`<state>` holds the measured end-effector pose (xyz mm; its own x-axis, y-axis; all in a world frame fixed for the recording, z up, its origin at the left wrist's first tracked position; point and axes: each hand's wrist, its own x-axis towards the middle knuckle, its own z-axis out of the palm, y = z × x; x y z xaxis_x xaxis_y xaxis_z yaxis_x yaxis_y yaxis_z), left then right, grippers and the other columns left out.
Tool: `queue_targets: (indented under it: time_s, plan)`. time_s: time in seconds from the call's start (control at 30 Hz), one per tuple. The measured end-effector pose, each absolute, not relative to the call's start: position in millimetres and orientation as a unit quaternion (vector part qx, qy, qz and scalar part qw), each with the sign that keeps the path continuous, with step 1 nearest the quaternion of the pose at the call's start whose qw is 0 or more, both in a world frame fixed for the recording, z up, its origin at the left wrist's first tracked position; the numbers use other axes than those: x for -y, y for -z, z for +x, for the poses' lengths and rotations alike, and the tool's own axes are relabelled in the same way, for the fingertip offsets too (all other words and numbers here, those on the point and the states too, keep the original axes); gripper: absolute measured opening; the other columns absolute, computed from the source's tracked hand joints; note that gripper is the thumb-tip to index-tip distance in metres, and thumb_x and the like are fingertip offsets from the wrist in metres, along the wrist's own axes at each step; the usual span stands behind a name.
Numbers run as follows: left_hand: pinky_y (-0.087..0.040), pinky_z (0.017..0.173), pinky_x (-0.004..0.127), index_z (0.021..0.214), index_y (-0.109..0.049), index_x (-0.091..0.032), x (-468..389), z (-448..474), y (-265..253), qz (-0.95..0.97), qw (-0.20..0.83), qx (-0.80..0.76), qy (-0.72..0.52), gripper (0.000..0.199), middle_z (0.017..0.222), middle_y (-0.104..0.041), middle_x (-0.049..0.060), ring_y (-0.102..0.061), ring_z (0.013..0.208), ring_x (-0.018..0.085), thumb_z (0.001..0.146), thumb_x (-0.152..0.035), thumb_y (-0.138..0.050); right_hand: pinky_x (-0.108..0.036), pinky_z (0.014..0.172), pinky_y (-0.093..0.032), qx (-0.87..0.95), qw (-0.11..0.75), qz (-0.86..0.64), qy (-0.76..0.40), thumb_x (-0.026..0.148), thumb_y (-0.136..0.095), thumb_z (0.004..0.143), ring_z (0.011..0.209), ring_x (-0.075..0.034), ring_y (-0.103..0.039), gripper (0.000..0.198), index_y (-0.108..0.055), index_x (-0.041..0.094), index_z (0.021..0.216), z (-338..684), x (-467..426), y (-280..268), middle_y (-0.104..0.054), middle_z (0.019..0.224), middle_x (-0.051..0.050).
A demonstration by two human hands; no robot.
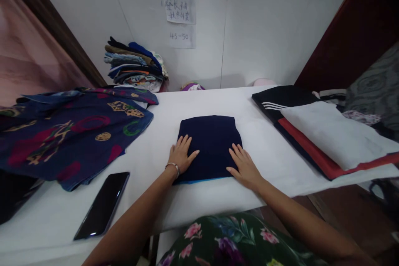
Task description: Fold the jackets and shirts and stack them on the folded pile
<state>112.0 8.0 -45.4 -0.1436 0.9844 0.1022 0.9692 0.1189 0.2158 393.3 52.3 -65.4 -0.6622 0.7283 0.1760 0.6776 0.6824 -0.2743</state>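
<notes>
A dark navy folded garment [212, 145] lies flat on the white-covered table [215, 199], with a thin strip of bright blue showing along its near edge. My left hand [182, 154], with a bracelet on the wrist, rests on its left side, fingers spread. On the right edge of the same garment lies my right hand [245, 166], fingers stretched out and palm down. Neither hand grips anything. What kind of garment it is cannot be made out from the folded shape.
At left lies a patterned denim garment [77, 129], with a black phone [102, 205] nearer me. Behind it rises a stack of folded clothes [135, 64]. On the right are a black striped garment [283, 95] and a white cloth [339, 133] over red fabric [314, 149]. Handwritten papers [179, 10] hang on the wall.
</notes>
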Motion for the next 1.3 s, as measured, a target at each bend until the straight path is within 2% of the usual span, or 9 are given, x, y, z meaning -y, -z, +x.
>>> queue_targets:
  time_s: [0.1, 0.23, 0.37, 0.57, 0.8, 0.93, 1.03, 1.2, 1.3]
  plan:
    - [-0.023, 0.112, 0.054, 0.146, -0.032, -0.018, 6, 96, 55, 0.604, 0.048, -0.781, -0.151, 0.068, 0.155, -0.026, 0.012, -0.022, 0.143, 0.029, 0.09, -0.055, -0.04, -0.05, 0.114, -0.022, 0.902, 0.137, -0.396, -0.107, 0.057, -0.035, 0.093, 0.146, -0.026, -0.009, 0.07, -0.022, 0.021, 0.151, 403, -47, 71, -0.014, 0.158, -0.008]
    - [-0.028, 0.112, 0.047, 0.143, -0.034, -0.012, 17, 88, 62, 0.564, 0.049, -0.797, -0.211, 0.067, 0.146, -0.042, 0.016, -0.038, 0.135, 0.027, 0.089, -0.05, -0.045, -0.053, 0.114, -0.02, 0.891, 0.127, -0.414, -0.137, 0.058, -0.033, 0.093, 0.145, -0.026, -0.012, 0.067, -0.024, 0.024, 0.15, 411, -43, 67, -0.016, 0.157, -0.008]
    - [-0.031, 0.11, 0.044, 0.14, -0.038, -0.012, 16, 90, 61, 0.553, 0.051, -0.797, -0.238, 0.065, 0.142, -0.047, 0.016, -0.043, 0.132, 0.027, 0.087, -0.049, -0.048, -0.055, 0.115, -0.013, 0.879, 0.157, -0.429, -0.136, 0.059, -0.03, 0.093, 0.145, -0.027, -0.012, 0.065, -0.029, 0.024, 0.149, 394, -54, 32, -0.017, 0.157, -0.009]
    - [-0.032, 0.109, 0.044, 0.14, -0.038, -0.013, 16, 91, 59, 0.551, 0.05, -0.797, -0.244, 0.064, 0.141, -0.048, 0.016, -0.044, 0.131, 0.028, 0.087, -0.048, -0.048, -0.05, 0.116, -0.01, 0.896, 0.184, -0.388, -0.115, 0.067, -0.026, 0.091, 0.146, -0.026, -0.008, 0.076, -0.029, 0.018, 0.148, 316, -117, -17, -0.017, 0.157, -0.012]
    - [-0.03, 0.11, 0.045, 0.142, -0.035, -0.014, 20, 91, 62, 0.555, 0.046, -0.801, -0.218, 0.067, 0.14, -0.05, 0.016, -0.041, 0.133, 0.028, 0.087, -0.049, -0.049, -0.053, 0.114, -0.014, 0.864, 0.073, -0.47, -0.162, 0.065, -0.028, 0.091, 0.143, -0.029, -0.021, 0.073, -0.038, 0.015, 0.143, 282, -193, 29, -0.032, 0.152, -0.014]
    - [-0.028, 0.111, 0.043, 0.144, -0.033, -0.014, 19, 92, 63, 0.555, 0.049, -0.804, -0.208, 0.068, 0.141, -0.048, 0.015, -0.039, 0.135, 0.027, 0.087, -0.049, -0.048, -0.052, 0.113, -0.02, 0.851, 0.126, -0.477, -0.182, 0.069, -0.03, 0.089, 0.141, -0.029, -0.026, 0.073, -0.045, 0.017, 0.138, 292, -209, 51, -0.038, 0.149, -0.012]
    - [-0.027, 0.112, 0.044, 0.144, -0.033, -0.012, 19, 92, 62, 0.555, 0.053, -0.805, -0.202, 0.069, 0.142, -0.047, 0.016, -0.038, 0.135, 0.028, 0.088, -0.05, -0.047, -0.047, 0.112, -0.026, 0.834, 0.155, -0.488, -0.205, 0.065, -0.03, 0.091, 0.138, -0.028, -0.033, 0.069, -0.05, 0.016, 0.135, 298, -217, 54, -0.042, 0.146, -0.014]
    - [-0.028, 0.112, 0.044, 0.143, -0.034, -0.01, 20, 91, 59, 0.555, 0.061, -0.803, -0.209, 0.069, 0.141, -0.048, 0.017, -0.039, 0.135, 0.029, 0.088, -0.049, -0.049, -0.041, 0.114, -0.026, 0.809, 0.173, -0.509, -0.237, 0.061, -0.029, 0.093, 0.14, -0.025, -0.031, 0.073, -0.036, 0.008, 0.144, 310, -220, 55, -0.034, 0.15, -0.016]
    - [-0.03, 0.11, 0.044, 0.142, -0.036, -0.011, 20, 91, 58, 0.559, 0.056, -0.797, -0.223, 0.067, 0.14, -0.05, 0.016, -0.043, 0.132, 0.028, 0.087, -0.047, -0.049, -0.043, 0.112, -0.031, 0.788, 0.185, -0.525, -0.265, 0.061, -0.032, 0.091, 0.136, -0.024, -0.037, 0.076, -0.027, 0.011, 0.148, 330, -208, 58, -0.035, 0.149, -0.016]
